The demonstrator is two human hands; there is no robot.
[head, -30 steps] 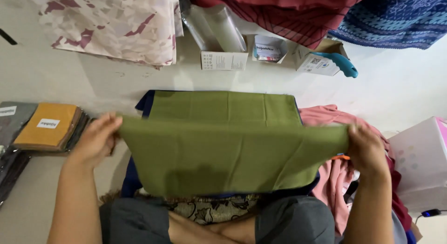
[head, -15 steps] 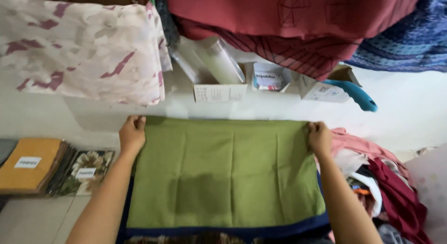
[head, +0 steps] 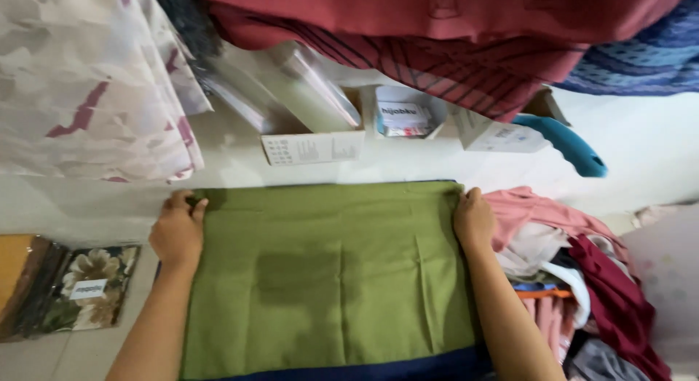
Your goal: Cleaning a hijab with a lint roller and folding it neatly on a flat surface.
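Packets: my floral packet (head: 87, 286) with a white label lies at the floor's left edge; a white box (head: 313, 147) stands at the wall.
Cloth: green cloth (head: 328, 279) flat on the floor before me.
Left hand (head: 177, 232): arm outstretched, pinching the far left corner.
Right hand (head: 474, 221): arm outstretched, pinching the far right corner.

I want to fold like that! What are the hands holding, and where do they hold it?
The green cloth, by its two far corners: the left hand on the far left corner, the right hand on the far right one. It lies flat.
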